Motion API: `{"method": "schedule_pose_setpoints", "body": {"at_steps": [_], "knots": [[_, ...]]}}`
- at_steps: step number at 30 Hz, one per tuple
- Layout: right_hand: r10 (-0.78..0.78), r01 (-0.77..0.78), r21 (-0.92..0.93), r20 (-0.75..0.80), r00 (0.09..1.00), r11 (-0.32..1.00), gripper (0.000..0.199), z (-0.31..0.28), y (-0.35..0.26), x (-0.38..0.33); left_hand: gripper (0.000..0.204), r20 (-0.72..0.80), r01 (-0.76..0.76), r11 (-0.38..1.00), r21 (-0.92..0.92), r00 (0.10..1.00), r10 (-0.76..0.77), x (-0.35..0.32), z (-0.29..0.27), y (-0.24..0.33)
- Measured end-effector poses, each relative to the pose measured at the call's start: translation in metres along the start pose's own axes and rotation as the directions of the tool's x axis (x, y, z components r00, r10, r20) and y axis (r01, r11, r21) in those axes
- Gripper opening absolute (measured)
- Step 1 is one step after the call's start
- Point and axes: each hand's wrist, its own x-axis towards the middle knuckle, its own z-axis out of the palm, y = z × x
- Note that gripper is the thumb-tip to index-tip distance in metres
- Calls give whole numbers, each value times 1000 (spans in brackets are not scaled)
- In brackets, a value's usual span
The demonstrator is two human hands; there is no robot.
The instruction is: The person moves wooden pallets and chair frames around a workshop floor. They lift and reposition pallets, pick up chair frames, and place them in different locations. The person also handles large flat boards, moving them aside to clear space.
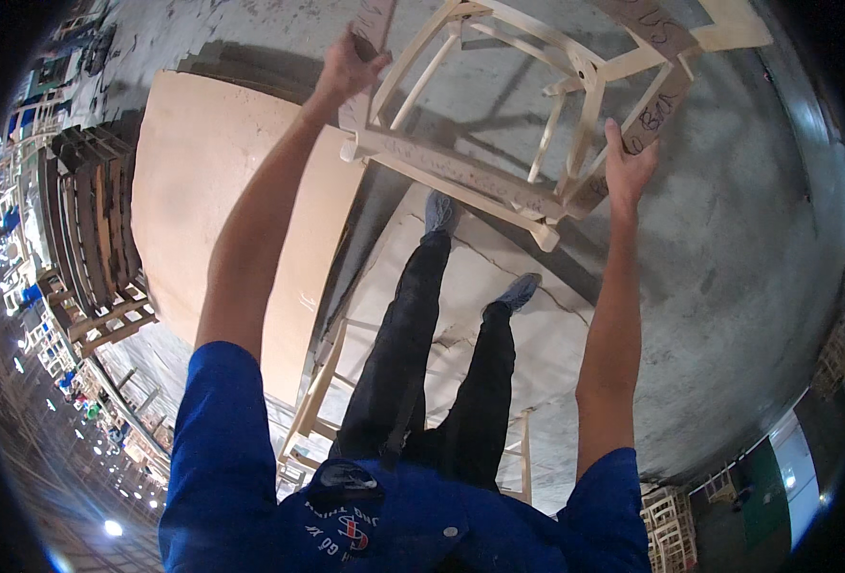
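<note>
Both my arms stretch forward and hold a pale wooden chair frame [589, 105] with greyish-brown, hand-marked strips along its sides. My left hand [349, 69] closes round the strip on the frame's left side. On the right, my right hand [630, 170] grips the marked strip there, with its thumb up along the inner edge and its fingers partly hidden behind the wood. The near rail [460, 172] runs between the two hands and hangs over my feet. At the top right, the frame runs on toward the edge of the view.
A large tan board [222, 205] lies to my left, beside a stack of wooden pallets [97, 220]. Flattened cardboard [475, 258] covers the concrete floor [728, 277] under my feet. Another wooden frame [319, 396] stands close by my left leg. More wooden frames [669, 530] are piled at the lower right.
</note>
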Motion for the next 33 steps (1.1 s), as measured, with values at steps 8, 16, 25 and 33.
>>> {"method": "schedule_pose_setpoints", "body": {"at_steps": [8,16,25,33], "knots": [[127,-127,-8,76,989,992,48,49,64,-3,57,258,197,980,19,946,-195,25,43,-34],[135,-134,-159,-6,991,978,54,65,95,-11,50,321,215,963,161,912,-257,30,55,-36],[385,-340,-226,203,900,913,62,57,84,-4,80,315,33,993,118,947,-68,33,85,-80],[511,-497,-115,207,834,860,65,70,102,-7,88,283,84,984,160,951,-127,61,99,-85]]}}
